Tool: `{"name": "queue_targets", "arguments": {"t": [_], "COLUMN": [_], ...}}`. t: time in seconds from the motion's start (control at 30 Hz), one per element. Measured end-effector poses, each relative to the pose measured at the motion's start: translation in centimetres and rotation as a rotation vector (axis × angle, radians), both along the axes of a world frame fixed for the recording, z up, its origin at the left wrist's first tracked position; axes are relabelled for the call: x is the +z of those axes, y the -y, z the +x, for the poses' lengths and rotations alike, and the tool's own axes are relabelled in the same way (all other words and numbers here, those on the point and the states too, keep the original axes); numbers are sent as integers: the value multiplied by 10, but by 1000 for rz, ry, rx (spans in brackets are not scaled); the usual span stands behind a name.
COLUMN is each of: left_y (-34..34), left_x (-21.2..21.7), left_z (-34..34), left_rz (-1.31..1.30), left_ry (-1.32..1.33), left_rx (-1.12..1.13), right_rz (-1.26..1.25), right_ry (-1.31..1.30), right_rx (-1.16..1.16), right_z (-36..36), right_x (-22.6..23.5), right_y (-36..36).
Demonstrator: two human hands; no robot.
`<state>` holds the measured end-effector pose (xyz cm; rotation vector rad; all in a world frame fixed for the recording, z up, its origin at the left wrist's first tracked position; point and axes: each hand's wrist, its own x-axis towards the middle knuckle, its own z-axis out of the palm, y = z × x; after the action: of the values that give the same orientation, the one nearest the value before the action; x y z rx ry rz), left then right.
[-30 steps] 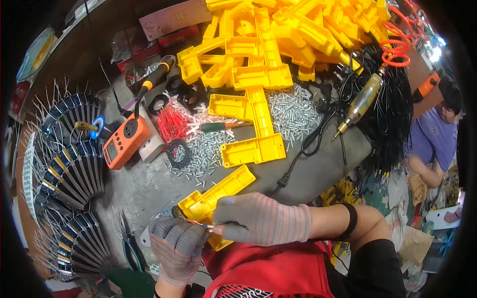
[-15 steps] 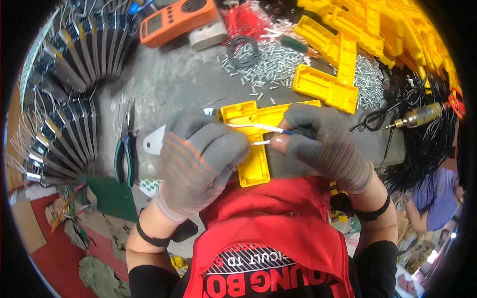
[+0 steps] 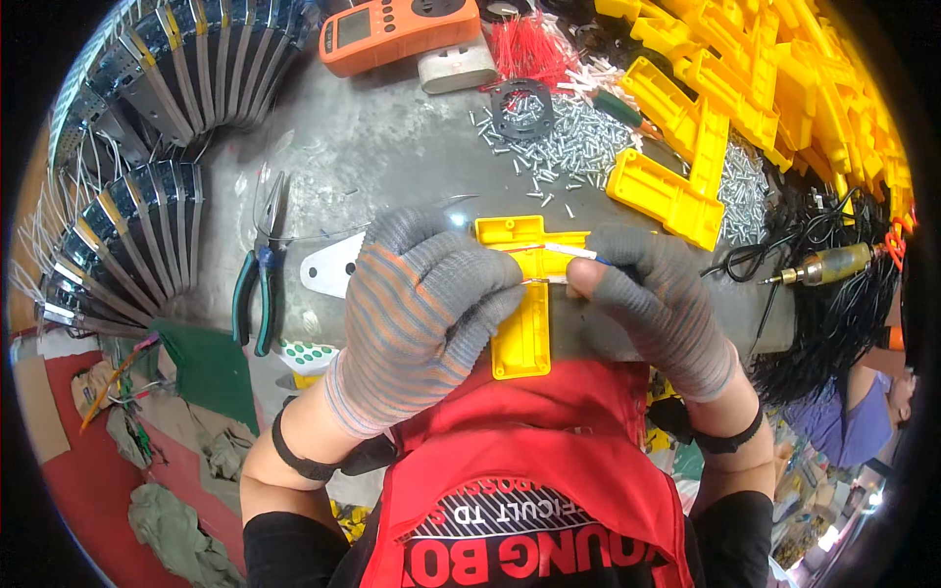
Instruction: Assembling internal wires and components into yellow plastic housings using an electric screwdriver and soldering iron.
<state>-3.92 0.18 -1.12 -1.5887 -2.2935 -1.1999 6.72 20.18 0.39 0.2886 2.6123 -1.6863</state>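
Observation:
My left hand [image 3: 431, 289], in a grey striped glove with bare fingertips, pinches a thin wire [image 3: 534, 281] over a yellow plastic housing [image 3: 520, 348]. My right hand [image 3: 657, 299], gloved alike, has its thumb and forefinger closed on white-sleeved wires [image 3: 569, 251], a bit of blue showing at their end. Between the two hands' fingertips runs the lower wire. The open, T-shaped housing lies beneath both hands at the bench's near edge, its middle partly covered by fingers. Beside my left hand a white metal plate [image 3: 328, 265] with holes rests on the bench.
Long-nose pliers [image 3: 257, 284] lie to the left, near rows of dark metal-edged parts [image 3: 147, 230]. An orange meter [image 3: 392, 34], loose screws [image 3: 569, 142] and yellow housings [image 3: 725, 73] fill the far side. At right are a screwdriver [image 3: 823, 265] and black cables [image 3: 833, 338].
The view has shifted, so the bench things appear farther right. Both hands keep their pinch on the wires above the housing, and my right fingers have shifted slightly along it.

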Motion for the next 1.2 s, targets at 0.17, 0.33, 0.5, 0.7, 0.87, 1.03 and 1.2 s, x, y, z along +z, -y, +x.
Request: {"name": "queue_targets", "arguments": {"t": [0.17,0.33,0.5,0.7,0.87,1.03,1.2], "left_y": [-2,-1,0,-1,0,2,-8], "left_x": [0,2,4,0,1,4,5], "left_z": [3,0,-1,-4,-4,-9,-17], "left_rz": [22,16,-15,-40,-67,37,-16], "left_ry": [39,16,-48,-200,-267,34,143], "left_rx": [27,25,-32,-69,-73,-115,-88], "right_rz": [-3,-72,-91,-123,-357,-316,-93], "right_ry": [103,207,164,174,320,169,121], "right_rx": [-1,13,28,45,-57,-135,-94], "right_z": [-4,-7,-8,-10,-4,0,1], "right_x": [2,11,15,16,21,16,13], "right_y": [7,6,4,10,3,-1,6]}}
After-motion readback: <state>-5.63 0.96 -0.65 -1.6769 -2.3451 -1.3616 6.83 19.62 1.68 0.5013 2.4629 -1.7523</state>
